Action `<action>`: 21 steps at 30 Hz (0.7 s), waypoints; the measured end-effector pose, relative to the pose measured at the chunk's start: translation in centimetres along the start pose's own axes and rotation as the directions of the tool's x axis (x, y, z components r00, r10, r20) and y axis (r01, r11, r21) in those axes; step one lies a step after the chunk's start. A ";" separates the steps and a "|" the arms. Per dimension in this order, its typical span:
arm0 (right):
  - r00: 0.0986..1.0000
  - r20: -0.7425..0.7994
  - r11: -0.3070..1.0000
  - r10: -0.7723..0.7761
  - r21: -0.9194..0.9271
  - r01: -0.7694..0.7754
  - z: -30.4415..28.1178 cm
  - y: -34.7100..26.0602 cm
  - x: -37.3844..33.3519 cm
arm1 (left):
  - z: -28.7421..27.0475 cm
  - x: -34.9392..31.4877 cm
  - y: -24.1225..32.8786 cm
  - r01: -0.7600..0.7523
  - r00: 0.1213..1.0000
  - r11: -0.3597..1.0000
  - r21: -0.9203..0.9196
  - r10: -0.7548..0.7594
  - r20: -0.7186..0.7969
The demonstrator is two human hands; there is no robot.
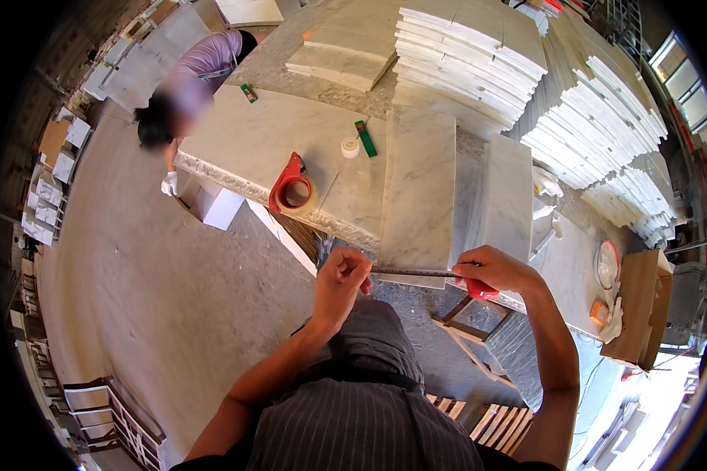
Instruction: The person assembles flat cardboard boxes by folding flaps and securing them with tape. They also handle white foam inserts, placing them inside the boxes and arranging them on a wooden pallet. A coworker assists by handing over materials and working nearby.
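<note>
My right hand [499,268] is closed around a red tape measure [481,290]. Its dark blade [412,272] is drawn out sideways along the near end of a grey-veined marble tile [420,188]. At the blade's free end, my left hand [340,289] is pinched shut on it. The tile lies on a thick rough-edged stone slab [251,129]. Left of the tile, a red tape dispenser [293,188] with a roll of tape stands on the slab, near a white-capped bottle [350,147] and a green box [365,138]. Another tile [504,196] lies to the right.
Tall stacks of marble tiles [467,67] rise at the back right. A co-worker's white-gloved hand [169,184] is beside a white box [221,208] below the slab's left edge. A cardboard box [635,314] and an orange item [598,313] are at right; a wooden pallet [499,424] lies below.
</note>
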State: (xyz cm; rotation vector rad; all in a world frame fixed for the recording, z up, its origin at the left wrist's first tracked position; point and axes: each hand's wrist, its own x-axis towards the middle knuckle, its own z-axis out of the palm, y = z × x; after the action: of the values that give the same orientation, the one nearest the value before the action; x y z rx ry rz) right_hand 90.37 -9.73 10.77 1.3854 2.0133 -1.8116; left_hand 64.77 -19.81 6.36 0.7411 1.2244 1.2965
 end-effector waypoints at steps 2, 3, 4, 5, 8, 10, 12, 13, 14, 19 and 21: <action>1.000 -0.023 0.999 0.021 -0.026 -0.021 -0.6 -0.1 -0.3 | 0.1 0.0 -0.5 -0.021 1.000 0.997 0.075 0.020 0.020; 0.999 -0.037 0.999 0.025 -0.023 -0.025 -0.8 0.4 -0.3 | 0.2 0.0 -0.7 -0.007 1.000 0.995 0.099 0.005 0.018; 0.998 -0.054 0.999 0.031 -0.022 -0.032 -1.0 0.8 -0.5 | 0.4 -0.1 -0.8 0.006 1.000 0.993 0.119 -0.008 0.019; 0.999 -0.048 1.000 0.019 -0.023 -0.020 -1.1 1.0 -0.6 | 0.5 -0.1 -0.9 0.018 1.000 0.990 0.139 -0.021 0.019; 0.999 -0.031 1.000 -0.017 -0.005 0.017 -1.0 1.8 -0.8 | 1.0 0.0 -1.1 0.002 1.000 0.991 0.132 -0.002 -0.003; 0.999 -0.023 0.998 -0.050 0.033 0.050 -0.9 2.2 -0.9 | 1.1 0.1 -1.1 0.000 1.000 0.989 0.146 0.000 -0.002; 0.999 -0.010 0.997 -0.053 0.053 0.053 -0.9 2.8 -0.9 | 0.9 0.2 -1.4 0.000 1.000 0.990 0.142 -0.002 0.013; 0.998 -0.007 0.997 -0.054 0.054 0.055 -0.8 2.8 -0.9 | 1.0 0.1 -1.4 -0.003 1.000 0.989 0.150 0.001 0.012; 0.998 -0.004 0.997 -0.056 0.055 0.056 -0.8 2.8 -0.9 | 1.0 0.1 -1.2 -0.006 1.000 0.988 0.157 0.004 0.011; 0.997 -0.022 0.996 -0.071 0.047 0.072 -0.4 2.4 -1.5 | 1.3 0.0 -1.2 -0.030 1.000 0.989 0.142 0.030 0.002; 0.997 -0.018 0.995 -0.075 0.062 0.076 -0.3 2.5 -1.5 | 1.4 0.0 -1.1 -0.035 0.999 0.989 0.145 0.037 -0.010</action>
State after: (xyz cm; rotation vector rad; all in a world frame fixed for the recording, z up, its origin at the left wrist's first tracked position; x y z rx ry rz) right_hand 93.07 -10.54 9.87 1.3620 2.0607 -1.9166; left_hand 66.46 -19.76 5.67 0.8639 1.3314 1.2528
